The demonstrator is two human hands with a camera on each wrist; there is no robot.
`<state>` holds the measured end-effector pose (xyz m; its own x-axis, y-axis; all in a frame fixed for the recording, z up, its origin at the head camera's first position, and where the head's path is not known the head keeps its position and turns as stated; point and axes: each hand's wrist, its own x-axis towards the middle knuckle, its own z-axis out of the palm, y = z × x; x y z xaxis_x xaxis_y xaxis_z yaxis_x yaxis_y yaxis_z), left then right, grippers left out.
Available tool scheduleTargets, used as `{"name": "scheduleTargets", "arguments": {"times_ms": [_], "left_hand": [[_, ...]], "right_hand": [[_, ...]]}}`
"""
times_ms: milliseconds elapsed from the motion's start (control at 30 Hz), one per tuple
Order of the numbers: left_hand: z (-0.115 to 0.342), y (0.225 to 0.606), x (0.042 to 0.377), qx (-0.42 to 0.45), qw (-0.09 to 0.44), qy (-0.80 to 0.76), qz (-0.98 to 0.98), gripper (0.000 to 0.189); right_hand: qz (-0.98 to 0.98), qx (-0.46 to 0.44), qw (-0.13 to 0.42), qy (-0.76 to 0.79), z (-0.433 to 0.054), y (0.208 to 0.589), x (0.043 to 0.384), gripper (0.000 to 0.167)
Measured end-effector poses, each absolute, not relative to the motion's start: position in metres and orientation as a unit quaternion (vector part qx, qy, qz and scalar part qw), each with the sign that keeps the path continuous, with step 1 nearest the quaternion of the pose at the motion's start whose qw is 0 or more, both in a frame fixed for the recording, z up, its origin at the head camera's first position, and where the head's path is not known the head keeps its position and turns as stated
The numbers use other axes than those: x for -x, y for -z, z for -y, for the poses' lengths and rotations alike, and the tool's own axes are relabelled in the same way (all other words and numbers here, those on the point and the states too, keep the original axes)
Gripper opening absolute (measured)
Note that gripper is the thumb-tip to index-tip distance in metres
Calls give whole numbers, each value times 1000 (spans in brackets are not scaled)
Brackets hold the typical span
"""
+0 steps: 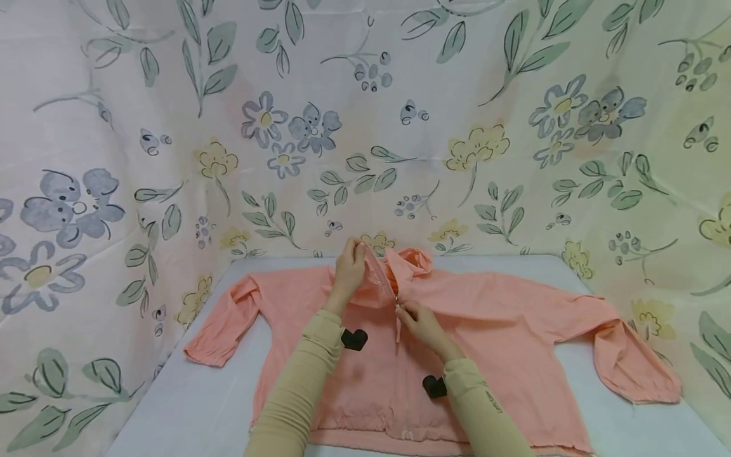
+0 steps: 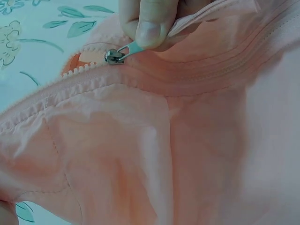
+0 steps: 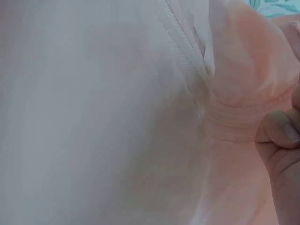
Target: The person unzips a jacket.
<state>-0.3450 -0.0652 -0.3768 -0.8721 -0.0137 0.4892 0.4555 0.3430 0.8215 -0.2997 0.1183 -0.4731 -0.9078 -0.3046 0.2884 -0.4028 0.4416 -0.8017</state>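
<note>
A pink hooded jacket (image 1: 485, 311) lies spread front up, its zip partly closed and its collar parted above the slider. My left hand (image 1: 349, 270) pinches the upper collar edge on the left side and lifts it. Lower, at the zip, my right hand (image 1: 422, 324) pinches the zipper pull (image 2: 133, 48) between thumb and finger. The metal slider (image 2: 114, 56) sits on the teeth in the left wrist view, with the pull's end hidden under the thumb. Curled fingers of the right hand show at the edge of the right wrist view, beside the pink cloth.
The jacket lies on a table with a white cover (image 1: 171, 406). Its left-side sleeve (image 1: 225, 324) and right-side sleeve (image 1: 634, 362) spread outward. Two black heart shapes (image 1: 355, 339) mark the front. A flower-printed curtain (image 1: 365, 127) hangs behind and at both sides.
</note>
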Motion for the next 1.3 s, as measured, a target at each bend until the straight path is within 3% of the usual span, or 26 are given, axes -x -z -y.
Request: {"name": "scheduleTargets", "arguments": {"times_ms": [167, 400, 1300], "left_hand": [[65, 378, 346, 138, 214, 562, 787, 18], [67, 382, 348, 121, 229, 576, 776, 18], [73, 376, 350, 78, 239, 615, 747, 16]], "right_hand": [[847, -217, 66, -482, -118, 473, 300, 23], [865, -201, 41, -458, -121, 478, 298, 23], [865, -189, 36, -463, -122, 479, 295, 18]]}}
